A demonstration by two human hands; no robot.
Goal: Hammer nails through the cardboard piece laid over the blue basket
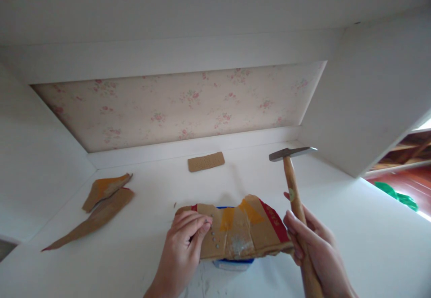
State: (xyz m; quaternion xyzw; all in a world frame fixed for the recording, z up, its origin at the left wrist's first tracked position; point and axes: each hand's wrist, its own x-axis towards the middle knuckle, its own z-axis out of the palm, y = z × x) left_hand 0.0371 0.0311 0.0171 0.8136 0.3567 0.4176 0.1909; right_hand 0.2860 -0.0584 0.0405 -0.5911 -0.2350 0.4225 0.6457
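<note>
My right hand [314,239] is wrapped around the wooden handle of a hammer [293,185], whose grey metal head points up and away from me. A folded piece of brown cardboard [240,228] with a red printed band and orange tape lies in front of me. On its left part my left hand [186,235] rests with thumb and fingertips pinched together; what they hold is too small to make out. Several small grey nail heads [217,245] run in a row just beside those fingertips. Under the cardboard a blue box [234,265] shows in part.
Two torn cardboard scraps, an upper one [101,192] and a longer one [97,221], lie at the left of the white surface [151,185]. A small cardboard strip [206,162] lies near the back. White panels enclose the sides; something green [397,196] shows beyond the right edge.
</note>
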